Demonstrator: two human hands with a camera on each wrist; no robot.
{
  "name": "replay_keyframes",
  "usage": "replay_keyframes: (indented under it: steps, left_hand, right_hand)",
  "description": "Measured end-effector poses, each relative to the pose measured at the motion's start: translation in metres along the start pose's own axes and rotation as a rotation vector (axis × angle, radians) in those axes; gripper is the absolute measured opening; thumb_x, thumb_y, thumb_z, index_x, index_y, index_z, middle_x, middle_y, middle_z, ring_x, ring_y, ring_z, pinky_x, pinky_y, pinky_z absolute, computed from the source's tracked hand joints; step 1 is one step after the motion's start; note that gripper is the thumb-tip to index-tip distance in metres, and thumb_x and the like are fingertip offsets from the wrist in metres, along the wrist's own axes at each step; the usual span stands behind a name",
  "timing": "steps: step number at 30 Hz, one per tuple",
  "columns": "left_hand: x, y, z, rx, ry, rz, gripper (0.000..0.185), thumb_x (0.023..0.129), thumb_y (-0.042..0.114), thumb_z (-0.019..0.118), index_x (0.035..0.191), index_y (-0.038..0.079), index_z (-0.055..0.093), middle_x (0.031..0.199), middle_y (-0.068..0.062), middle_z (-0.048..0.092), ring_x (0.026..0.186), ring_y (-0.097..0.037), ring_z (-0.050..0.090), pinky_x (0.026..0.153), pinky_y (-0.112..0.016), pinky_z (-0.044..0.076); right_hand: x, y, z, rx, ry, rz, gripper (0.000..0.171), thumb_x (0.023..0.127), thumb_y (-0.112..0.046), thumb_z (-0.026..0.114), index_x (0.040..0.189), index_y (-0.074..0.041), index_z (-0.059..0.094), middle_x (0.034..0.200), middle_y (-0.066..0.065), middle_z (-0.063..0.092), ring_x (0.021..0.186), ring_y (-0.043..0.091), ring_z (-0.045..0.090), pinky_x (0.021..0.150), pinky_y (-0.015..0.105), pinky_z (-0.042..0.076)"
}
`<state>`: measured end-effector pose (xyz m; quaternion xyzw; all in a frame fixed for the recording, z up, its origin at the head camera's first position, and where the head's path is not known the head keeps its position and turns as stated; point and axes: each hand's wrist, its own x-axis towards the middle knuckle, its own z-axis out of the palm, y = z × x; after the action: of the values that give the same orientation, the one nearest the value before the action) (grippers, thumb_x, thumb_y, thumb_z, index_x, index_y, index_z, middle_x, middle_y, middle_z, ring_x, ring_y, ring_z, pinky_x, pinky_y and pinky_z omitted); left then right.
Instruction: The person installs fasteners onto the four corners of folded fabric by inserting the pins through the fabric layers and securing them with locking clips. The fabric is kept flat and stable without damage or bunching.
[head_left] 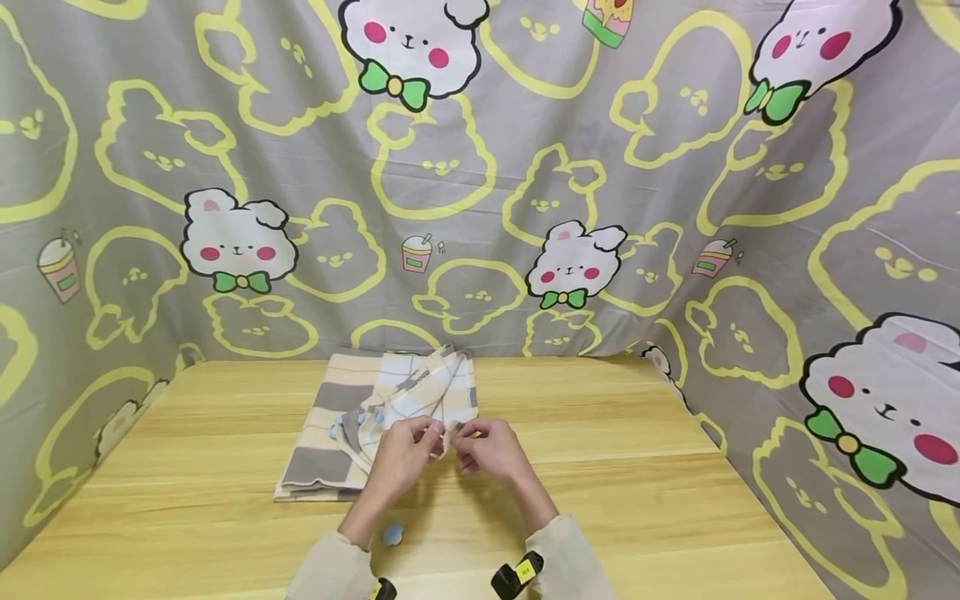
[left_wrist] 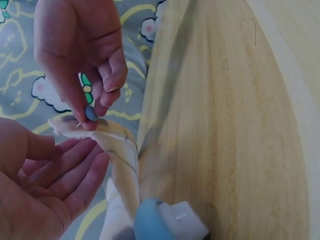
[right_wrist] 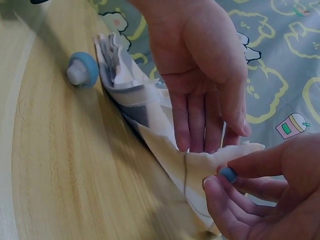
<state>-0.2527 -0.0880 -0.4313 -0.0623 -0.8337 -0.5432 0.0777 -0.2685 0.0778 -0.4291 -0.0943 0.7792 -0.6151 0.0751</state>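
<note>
The head camera sits above and behind my hands and looks forward and down along the tabletop (head_left: 637, 467) toward the printed curtain (head_left: 480, 208) at the far end; it is the widest and most distant view.

The left wrist camera looks from my left forearm, close in, across my left hand (left_wrist: 40, 185) to my right hand (left_wrist: 80, 55).

The right wrist camera faces the opposite way, equally close, from behind my right hand (right_wrist: 270, 195) toward my left hand (right_wrist: 200, 65).

All three views share the cloth (head_left: 405, 400) corner between my hands, where my right grip pinches a blue pin (right_wrist: 228, 174).
</note>
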Motion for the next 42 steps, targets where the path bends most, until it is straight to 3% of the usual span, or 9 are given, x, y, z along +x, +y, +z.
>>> replay_keyframes:
  steps: [10,15,19,28,42]
  left_hand:
    - [0.0003,-0.0031,0.0016,0.063,0.023,0.022,0.010,0.095,0.013,0.070,0.090,0.009,0.077,0.073,-0.006,0.075,0.067,-0.014,0.069,0.061,-0.027,0.051]
    - [0.0011,-0.0032,0.0041,0.076,0.030,0.030,0.008,0.091,0.015,0.075,0.088,0.008,0.077,0.077,-0.005,0.077,0.068,-0.015,0.071,0.061,-0.028,0.051]
    - [0.0007,-0.0025,0.0058,0.106,0.040,0.040,0.009,0.089,0.016,0.078,0.084,0.009,0.077,0.076,-0.001,0.077,0.066,-0.009,0.068,0.061,-0.027,0.051]
    - [-0.0003,-0.0026,0.0065,0.143,0.044,0.071,0.006,0.085,0.009,0.079,0.080,0.011,0.077,0.073,0.002,0.076,0.064,-0.006,0.063,0.060,-0.024,0.047]
    - [-0.0022,-0.0006,0.0091,0.148,0.031,0.097,0.005,0.086,0.010,0.080,0.082,0.007,0.077,0.076,0.002,0.076,0.067,-0.006,0.064,0.061,-0.023,0.049]
  right_hand:
    - [-0.0008,-0.0009,-0.0008,0.069,-0.033,0.027,0.016,0.093,-0.001,0.060,0.099,0.013,0.066,0.082,0.019,0.070,0.065,0.015,0.067,0.066,0.035,0.062]
    - [-0.0005,-0.0023,-0.0023,0.126,-0.077,0.086,0.035,0.107,-0.020,0.048,0.108,0.012,0.062,0.092,0.023,0.070,0.072,0.018,0.069,0.073,0.037,0.062]
    - [0.0002,-0.0009,-0.0024,0.125,-0.092,0.104,0.044,0.107,-0.033,0.050,0.109,0.010,0.061,0.094,0.025,0.070,0.072,0.019,0.070,0.074,0.039,0.062]
    - [-0.0011,0.0000,-0.0007,0.128,-0.076,0.094,0.022,0.102,-0.013,0.054,0.098,0.008,0.059,0.091,0.025,0.071,0.069,0.017,0.069,0.071,0.038,0.062]
    - [-0.0037,0.0076,-0.0054,0.164,-0.061,0.091,0.019,0.100,-0.010,0.055,0.089,0.006,0.059,0.093,0.022,0.070,0.079,0.022,0.071,0.075,0.037,0.062]
